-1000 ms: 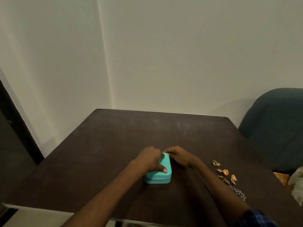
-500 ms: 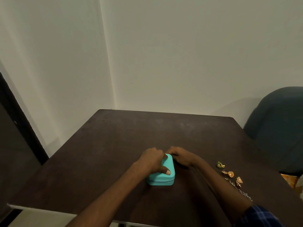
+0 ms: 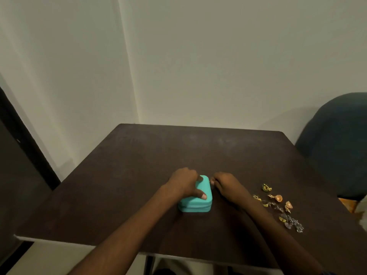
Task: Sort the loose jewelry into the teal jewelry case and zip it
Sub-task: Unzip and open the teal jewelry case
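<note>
The teal jewelry case lies closed on the dark table, near its front middle. My left hand presses down on the lid, thumb along the right side of the top. My right hand sits against the case's far right corner, fingers pinched on what looks like the small zipper pull. Loose jewelry lies in a scattered line to the right: gold and green pieces, orange-gold earrings and a silver cluster at the near end.
A dark blue chair stands at the table's right edge. Pale walls meet in a corner behind the table. A dark door frame runs down the left. The table's front edge is close to me.
My right hand has slid from the case's far end round to its right corner, fingers now pinched there. My left hand stays pressed on the lid.
</note>
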A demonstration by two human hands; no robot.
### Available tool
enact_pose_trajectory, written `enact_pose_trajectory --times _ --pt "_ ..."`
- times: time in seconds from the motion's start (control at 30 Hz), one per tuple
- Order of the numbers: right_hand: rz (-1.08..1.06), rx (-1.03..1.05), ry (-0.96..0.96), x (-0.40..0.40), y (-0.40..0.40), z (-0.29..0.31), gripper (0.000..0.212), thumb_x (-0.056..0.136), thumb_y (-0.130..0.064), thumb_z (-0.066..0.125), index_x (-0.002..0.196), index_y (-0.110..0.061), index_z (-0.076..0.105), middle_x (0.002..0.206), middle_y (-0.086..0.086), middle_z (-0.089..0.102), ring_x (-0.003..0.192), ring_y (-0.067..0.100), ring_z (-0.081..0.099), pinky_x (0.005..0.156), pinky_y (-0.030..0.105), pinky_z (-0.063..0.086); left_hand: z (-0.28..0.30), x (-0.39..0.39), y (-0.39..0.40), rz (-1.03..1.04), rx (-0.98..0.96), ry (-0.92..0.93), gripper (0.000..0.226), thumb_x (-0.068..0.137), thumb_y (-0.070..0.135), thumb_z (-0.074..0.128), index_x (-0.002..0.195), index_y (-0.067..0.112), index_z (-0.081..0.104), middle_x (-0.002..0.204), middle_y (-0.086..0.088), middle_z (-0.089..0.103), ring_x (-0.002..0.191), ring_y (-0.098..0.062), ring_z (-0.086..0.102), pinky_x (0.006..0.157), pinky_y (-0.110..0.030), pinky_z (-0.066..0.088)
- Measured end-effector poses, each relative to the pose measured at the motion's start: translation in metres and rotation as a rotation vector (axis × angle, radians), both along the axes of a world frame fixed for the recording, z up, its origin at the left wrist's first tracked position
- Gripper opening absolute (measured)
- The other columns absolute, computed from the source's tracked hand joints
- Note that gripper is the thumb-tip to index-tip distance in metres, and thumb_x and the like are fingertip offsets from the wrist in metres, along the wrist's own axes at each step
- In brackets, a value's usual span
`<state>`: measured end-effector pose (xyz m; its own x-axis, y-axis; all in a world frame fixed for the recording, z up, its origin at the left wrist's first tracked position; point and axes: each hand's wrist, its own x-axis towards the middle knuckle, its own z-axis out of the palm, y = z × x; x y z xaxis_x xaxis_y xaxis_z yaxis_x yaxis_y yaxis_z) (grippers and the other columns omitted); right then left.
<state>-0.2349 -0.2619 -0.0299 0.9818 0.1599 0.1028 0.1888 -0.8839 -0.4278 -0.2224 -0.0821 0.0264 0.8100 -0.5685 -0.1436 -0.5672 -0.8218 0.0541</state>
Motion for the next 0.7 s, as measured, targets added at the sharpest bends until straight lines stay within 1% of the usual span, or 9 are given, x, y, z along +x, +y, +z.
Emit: enact_pose_trajectory --times 0.1,0.23,0.27,0.33,0.43,0.5,0.53,0.63,0.7 --pt "-0.094 0.014 -0.027 -0.035 0.004 -0.009 0.015 0.095 -0.018 0.044 0.092 -0.012 0.057 0.095 0.007 0.060 0.086 0.021 0.053 0.075 0.031 0.040 0.001 -0.001 -0.001 0.004 -0.004 -0.004 0.077 0.074 0.062 0.063 0.136 0.020 0.047 0.127 -0.009 0.059 0.115 -0.028 0.052 0.091 -0.039 0.043" --pt "-0.214 0.089 -0.081 -0.085 0.030 -0.028 0.015 0.094 -0.018 0.046 0.091 -0.010 0.058 0.092 0.007 0.058 0.080 0.018 0.048 0.069 0.028 0.034 -0.001 0.000 0.000 0.014 -0.024 -0.001 0.077 0.073 0.062 0.064 0.135 0.021 0.047 0.128 -0.009 0.058 0.116 -0.027 0.052 0.091 -0.038 0.043" --pt "-0.246 0.123 -0.133 -0.095 0.039 -0.032 0.013 0.093 -0.016 0.048 0.089 -0.009 0.059 0.088 0.008 0.058 0.077 0.019 0.049 0.067 0.029 0.036 -0.002 0.000 0.001 0.015 -0.025 0.002 0.077 0.073 0.062 0.064 0.136 0.021 0.047 0.128 -0.009 0.058 0.116 -0.027 0.052 0.091 -0.038 0.043" --pt "-0.295 0.168 -0.212 -0.105 0.058 -0.039 0.011 0.087 -0.012 0.053 0.080 -0.009 0.060 0.077 0.009 0.059 0.069 0.023 0.053 0.061 0.037 0.042 -0.002 0.000 0.000 0.013 -0.024 0.002 0.077 0.073 0.062 0.064 0.136 0.021 0.046 0.129 -0.009 0.057 0.116 -0.027 0.051 0.091 -0.039 0.043" --pt "-0.329 0.234 -0.259 -0.105 0.093 -0.044 0.013 0.082 -0.015 0.052 0.074 -0.009 0.060 0.070 0.007 0.060 0.062 0.021 0.056 0.055 0.038 0.048 -0.003 0.000 0.000 0.015 -0.027 -0.005 0.077 0.073 0.062 0.064 0.136 0.022 0.046 0.129 -0.009 0.057 0.115 -0.026 0.052 0.091 -0.038 0.043" --pt "-0.328 0.264 -0.240 -0.102 0.120 -0.044 0.022 0.085 -0.023 0.045 0.079 -0.009 0.062 0.075 0.007 0.063 0.067 0.021 0.059 0.062 0.039 0.053 -0.003 0.000 -0.001 0.022 -0.035 -0.003 0.077 0.072 0.062 0.064 0.135 0.022 0.047 0.127 -0.009 0.058 0.113 -0.026 0.053 0.089 -0.038 0.043" --pt "-0.339 0.272 -0.202 -0.100 0.132 -0.041 0.026 0.087 -0.026 0.043 0.085 -0.009 0.063 0.082 0.008 0.065 0.074 0.022 0.061 0.069 0.039 0.054 -0.003 0.000 -0.001 0.026 -0.043 -0.004 0.077 0.071 0.062 0.065 0.135 0.022 0.048 0.127 -0.009 0.059 0.113 -0.026 0.054 0.089 -0.037 0.043" --pt "-0.416 0.253 -0.071 -0.089 0.154 -0.031 0.024 0.094 -0.025 0.044 0.103 -0.011 0.061 0.103 0.006 0.064 0.096 0.020 0.060 0.088 0.035 0.049 -0.003 -0.001 -0.001 0.033 -0.054 -0.002 0.076 0.073 0.060 0.065 0.136 0.021 0.047 0.128 -0.009 0.058 0.113 -0.025 0.054 0.089 -0.037 0.043" --pt "-0.411 0.245 -0.040 -0.085 0.154 -0.025 0.023 0.096 -0.026 0.044 0.104 -0.013 0.061 0.105 0.004 0.064 0.098 0.018 0.060 0.089 0.033 0.049 -0.003 -0.003 -0.001 0.034 -0.045 0.009 0.075 0.075 0.059 0.064 0.137 0.020 0.045 0.130 -0.008 0.056 0.114 -0.025 0.053 0.090 -0.036 0.043"
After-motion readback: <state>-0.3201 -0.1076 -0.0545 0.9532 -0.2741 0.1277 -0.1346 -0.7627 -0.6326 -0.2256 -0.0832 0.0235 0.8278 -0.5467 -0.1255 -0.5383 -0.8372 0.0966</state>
